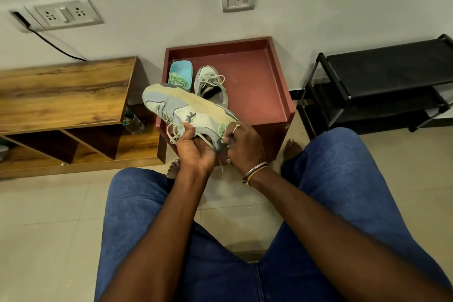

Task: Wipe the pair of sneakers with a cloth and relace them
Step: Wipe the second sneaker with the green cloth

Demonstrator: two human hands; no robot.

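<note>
- Fingers (188, 128) of the left hand (195, 149) curl into the collar of the held sneaker (171, 103), thumb against its laces (171, 133).
- Right hand (244, 142) wraps round the heel, gripping it.
- This sneaker is tipped on its side over the red table's (264, 86) front edge, toe pointing left.
- Second sneaker (208, 81) stands on the table just beside a blue tub (182, 67) holding a crumpled green cloth (179, 79).

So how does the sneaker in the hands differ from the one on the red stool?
The held sneaker lies tipped on its side, gripped by the left hand and right hand; the other sneaker stands upright on the stool, untouched. Both are pale, laces loose.
</note>
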